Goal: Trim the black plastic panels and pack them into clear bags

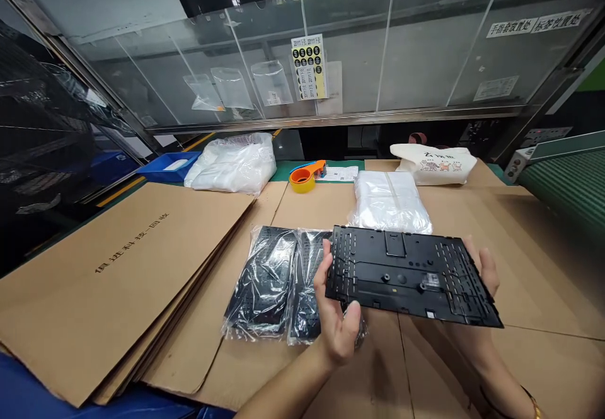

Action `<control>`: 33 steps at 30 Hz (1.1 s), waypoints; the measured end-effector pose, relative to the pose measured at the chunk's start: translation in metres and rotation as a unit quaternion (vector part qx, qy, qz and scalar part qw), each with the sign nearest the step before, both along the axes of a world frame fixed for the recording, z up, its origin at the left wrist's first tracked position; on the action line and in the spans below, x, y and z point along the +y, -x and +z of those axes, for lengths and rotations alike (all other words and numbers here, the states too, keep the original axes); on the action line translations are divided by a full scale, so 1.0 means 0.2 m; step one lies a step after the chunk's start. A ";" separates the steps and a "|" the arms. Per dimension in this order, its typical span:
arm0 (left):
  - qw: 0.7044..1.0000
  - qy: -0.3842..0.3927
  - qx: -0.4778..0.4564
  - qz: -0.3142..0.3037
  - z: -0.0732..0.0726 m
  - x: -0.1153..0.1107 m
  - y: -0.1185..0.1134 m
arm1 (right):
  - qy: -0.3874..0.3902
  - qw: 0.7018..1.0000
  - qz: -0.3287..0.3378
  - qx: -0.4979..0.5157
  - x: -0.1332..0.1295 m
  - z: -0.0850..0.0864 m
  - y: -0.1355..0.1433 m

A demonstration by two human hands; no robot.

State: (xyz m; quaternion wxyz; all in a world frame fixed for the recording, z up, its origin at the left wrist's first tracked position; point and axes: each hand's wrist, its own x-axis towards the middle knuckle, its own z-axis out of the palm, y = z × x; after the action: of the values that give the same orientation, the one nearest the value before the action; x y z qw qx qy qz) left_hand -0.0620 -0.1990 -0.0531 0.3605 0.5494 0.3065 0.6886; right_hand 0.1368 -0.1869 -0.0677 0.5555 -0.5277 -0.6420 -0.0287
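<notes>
A flat black plastic panel [401, 278], with slots at both ends and small posts, is held up over the cardboard-covered table, tilted towards me. My left hand [338, 318] grips its left end, thumb at the near edge and fingers at the side. My right hand [477, 318] holds it from beneath at the right end; the panel hides most of that palm, and some fingertips show past its right edge. Just left of the panel lie two black panels in clear plastic bags, one bagged panel [262, 280] fully seen and another bagged panel [305, 286] partly behind my left hand.
Stacked cardboard sheets [127, 268] lie at the left. Behind are a blue tray [170, 166], a bundle of clear bags [234, 164], an orange tape dispenser [305, 176], a stack of clear bags [390, 201] and a white pouch [435, 164]. A green conveyor [567, 167] runs along the right.
</notes>
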 end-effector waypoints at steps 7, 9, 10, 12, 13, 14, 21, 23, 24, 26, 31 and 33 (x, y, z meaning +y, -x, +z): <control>1.000 -0.017 0.015 0.004 -0.06 -0.02 -0.01 | -0.054 0.995 -0.031 0.079 -0.03 0.04 0.02; 1.000 -0.016 0.015 0.014 -0.07 -0.03 -0.02 | -0.057 0.992 -0.023 0.110 -0.03 0.04 0.03; 1.000 -0.015 0.012 0.022 -0.07 -0.03 -0.02 | -0.059 0.991 -0.019 0.119 -0.03 0.04 0.03; 0.999 -0.016 0.008 0.038 -0.07 -0.03 -0.03 | -0.063 0.991 -0.012 0.119 -0.02 0.03 0.02; 0.999 -0.017 0.010 0.045 -0.06 -0.03 -0.03 | -0.062 0.992 -0.015 0.113 -0.02 0.03 0.02; 0.999 -0.017 0.011 0.050 -0.06 -0.02 -0.04 | -0.062 0.992 -0.020 0.110 -0.02 0.03 0.02; 0.999 -0.015 0.008 0.049 -0.05 -0.01 -0.04 | -0.054 0.995 -0.065 0.055 -0.03 0.01 -0.01; 0.999 -0.010 0.011 0.045 -0.05 -0.01 -0.04 | -0.047 0.995 -0.081 0.040 -0.03 0.00 -0.02; 0.999 -0.009 0.010 0.043 -0.05 -0.01 -0.04 | -0.046 0.995 -0.082 0.035 -0.03 0.00 -0.02; 0.999 -0.010 0.008 0.041 -0.05 0.00 -0.04 | -0.046 0.996 -0.076 0.024 -0.03 0.00 -0.03; 0.999 -0.010 0.019 0.043 -0.05 0.00 -0.04 | -0.050 0.997 -0.051 -0.009 -0.03 0.03 -0.03; 0.999 -0.010 0.021 0.039 -0.05 0.00 -0.04 | -0.048 0.998 -0.042 -0.017 -0.02 0.04 -0.02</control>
State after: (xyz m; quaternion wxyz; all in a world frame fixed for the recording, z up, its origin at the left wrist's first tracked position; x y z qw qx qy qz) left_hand -0.0541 -0.1993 -0.0632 0.3215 0.5549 0.3279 0.6937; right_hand 0.1401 -0.1915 -0.0589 0.5673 -0.5264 -0.6266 -0.0915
